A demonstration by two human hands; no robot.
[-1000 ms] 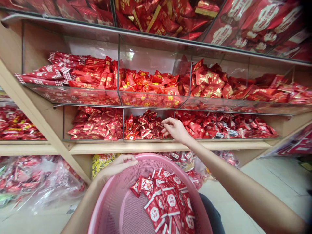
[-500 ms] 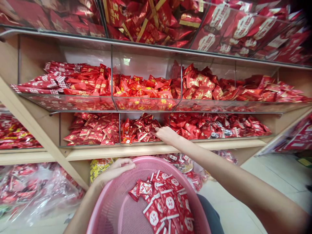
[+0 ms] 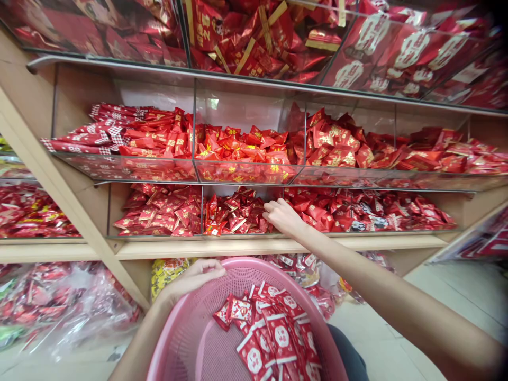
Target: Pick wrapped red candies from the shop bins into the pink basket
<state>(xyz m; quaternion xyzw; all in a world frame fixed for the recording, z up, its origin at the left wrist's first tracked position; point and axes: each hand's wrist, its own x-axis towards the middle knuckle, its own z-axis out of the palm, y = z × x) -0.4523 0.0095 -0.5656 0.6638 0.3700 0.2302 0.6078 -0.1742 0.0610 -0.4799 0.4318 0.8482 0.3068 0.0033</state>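
My left hand (image 3: 198, 275) is closed over the upper left rim of a pink plastic basket (image 3: 169, 323). In the basket, on its right side, lies a pile of red-and-white candy packets (image 3: 281, 334). My right hand (image 3: 283, 217) reaches to the bottom shelf, by the compartment of small dark-red wrapped candies (image 3: 238, 211). Its fingers are curled together at the right end of that compartment. What they hold, if anything, is hidden.
Clear dividers split the shelves into compartments of red packets (image 3: 161, 211). A wooden ledge (image 3: 254, 246) runs below the bottom row. Plastic bags of candy (image 3: 59, 301) sit on the floor at left, and a yellow bag (image 3: 169, 275) lies under the ledge.
My right hand's fingers have gone from a pointing pose to curled together at the candies. The whole view has shifted slightly, with the shelves moving right in the picture. My left hand stays on the rim.
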